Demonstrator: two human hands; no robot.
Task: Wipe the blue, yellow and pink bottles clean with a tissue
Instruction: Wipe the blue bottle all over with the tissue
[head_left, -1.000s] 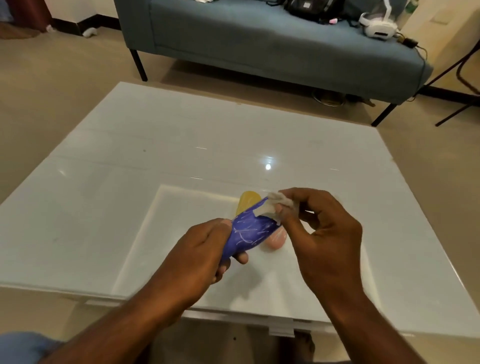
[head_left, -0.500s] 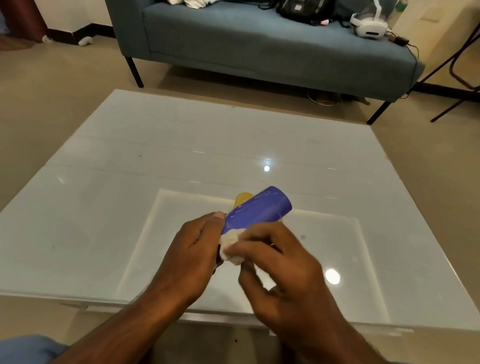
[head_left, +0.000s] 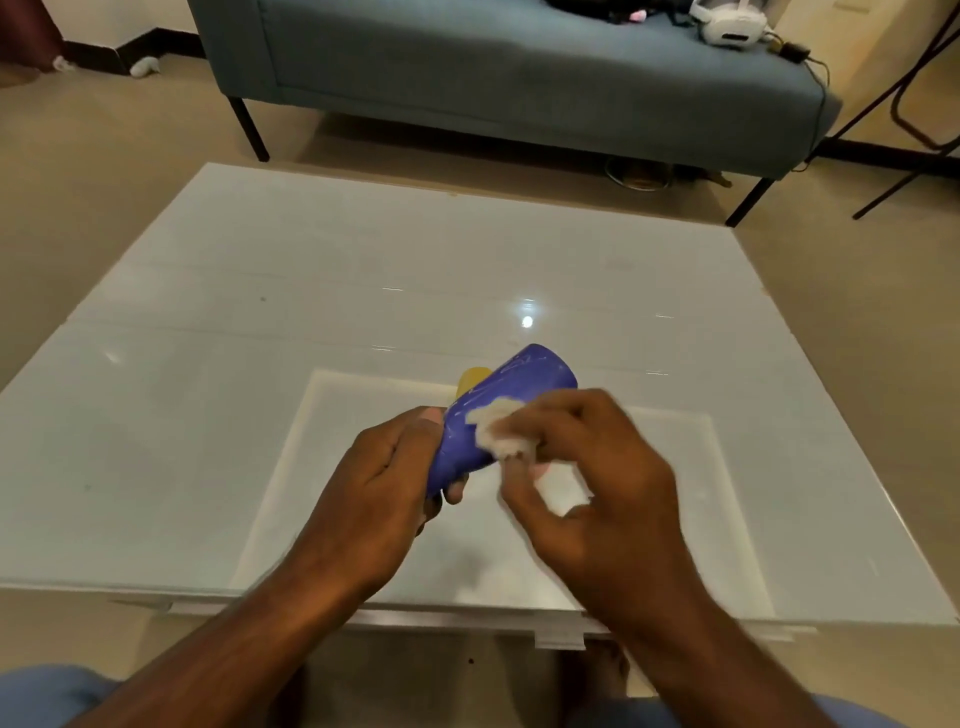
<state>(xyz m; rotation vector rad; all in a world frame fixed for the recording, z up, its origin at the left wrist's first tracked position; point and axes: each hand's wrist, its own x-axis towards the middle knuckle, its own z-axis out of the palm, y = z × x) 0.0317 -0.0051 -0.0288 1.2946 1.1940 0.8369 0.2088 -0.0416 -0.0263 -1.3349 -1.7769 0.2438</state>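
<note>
A glossy white square tabletop (head_left: 270, 395) with a paler rectangular panel (head_left: 343, 519) inset near its front edge is standing on a beige floor (head_left: 93, 171), and a yellow rounded bottle (head_left: 470, 378) is lying on that panel, mostly hidden.

Blue bottle (head_left: 506, 405) tilted in the air, white tissue (head_left: 496, 428) pressed on it; yellow bottle (head_left: 471, 378) behind.

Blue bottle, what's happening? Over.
Left hand grips blue plastic bottle. Right hand presses white tissue on it. Yellow bottle behind, untouched.
</note>
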